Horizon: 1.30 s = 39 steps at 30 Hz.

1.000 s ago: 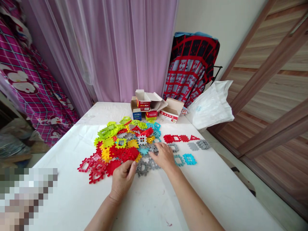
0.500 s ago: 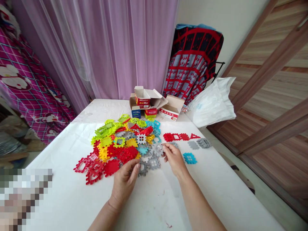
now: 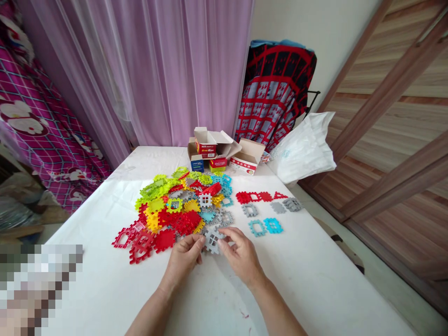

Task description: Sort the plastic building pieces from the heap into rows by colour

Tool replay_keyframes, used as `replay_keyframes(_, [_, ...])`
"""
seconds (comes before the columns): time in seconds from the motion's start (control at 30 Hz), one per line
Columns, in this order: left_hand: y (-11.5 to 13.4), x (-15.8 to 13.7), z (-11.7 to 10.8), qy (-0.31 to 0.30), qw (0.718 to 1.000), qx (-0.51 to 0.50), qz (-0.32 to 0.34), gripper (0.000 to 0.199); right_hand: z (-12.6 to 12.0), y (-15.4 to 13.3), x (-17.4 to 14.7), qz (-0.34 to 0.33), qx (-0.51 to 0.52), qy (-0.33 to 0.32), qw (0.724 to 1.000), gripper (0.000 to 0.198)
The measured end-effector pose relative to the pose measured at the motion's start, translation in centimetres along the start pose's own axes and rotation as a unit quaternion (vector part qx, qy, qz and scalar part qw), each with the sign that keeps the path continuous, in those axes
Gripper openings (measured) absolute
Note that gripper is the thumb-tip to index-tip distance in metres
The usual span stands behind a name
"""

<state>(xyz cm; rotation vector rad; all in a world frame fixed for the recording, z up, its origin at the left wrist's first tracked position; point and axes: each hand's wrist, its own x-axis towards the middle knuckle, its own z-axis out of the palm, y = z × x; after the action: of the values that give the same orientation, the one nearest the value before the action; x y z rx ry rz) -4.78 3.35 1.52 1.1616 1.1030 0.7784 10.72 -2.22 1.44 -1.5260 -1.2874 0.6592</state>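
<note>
We note the right hand (image 3: 242,257) has just moved nearer and leftward; it and the left hand (image 3: 184,256) now pinch opposite sides of one square, notched grey plastic window piece (image 3: 212,239), at the multicoloured plastic pile's (image 3: 189,223) near edge: two-handed control.

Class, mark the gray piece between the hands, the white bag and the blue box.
Gray piece (image 3: 213,240), head view: window bars.
White bag (image 3: 304,148), head view: middle.
Blue box (image 3: 197,164), head view: front face.
</note>
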Motion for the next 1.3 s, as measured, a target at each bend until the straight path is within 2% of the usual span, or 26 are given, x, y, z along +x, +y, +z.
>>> replay_keyframes(0.07, [0.0,0.0,0.0,0.007,1.000,-0.010,-0.011,0.048,-0.7,-0.6,-0.7,-0.065,-0.098,0.000,0.993,0.039])
replay_keyframes(0.13, [-0.1,0.0,0.0,0.007,1.000,-0.020,-0.020,0.049,-1.0,-1.0,-1.3,-0.093,-0.173,0.005,0.980,0.046])
replay_keyframes(0.3, [-0.4,-0.1,0.2,-0.013,1.000,-0.013,-0.013,0.049,-0.8,-0.8,-2.1,-0.103,-0.258,0.010,0.961,0.043])
replay_keyframes(0.4, [-0.3,-0.3,0.5,-0.028,1.000,-0.003,-0.007,0.055,-1.9,0.0,-1.2,-0.110,-0.290,0.038,0.950,0.037])
replay_keyframes(0.53, [-0.1,-0.4,0.8,-0.031,0.999,0.011,0.001,0.064,-5.4,2.1,2.2,-0.056,-0.365,0.161,0.915,0.032])
replay_keyframes(0.63, [-0.3,-0.3,0.8,-0.034,0.999,0.015,0.006,0.063,-7.9,4.0,4.9,0.021,-0.424,0.205,0.882,0.034])
replay_keyframes(0.77, [-0.6,-0.3,0.7,-0.035,0.999,0.012,0.011,0.063,-8.8,5.4,6.2,0.074,-0.452,0.217,0.862,0.038])
replay_keyframes(1.3, [0.0,-0.7,0.7,-0.037,0.999,0.011,-0.001,0.063,-8.2,5.4,6.3,0.099,-0.486,0.159,0.854,0.039])
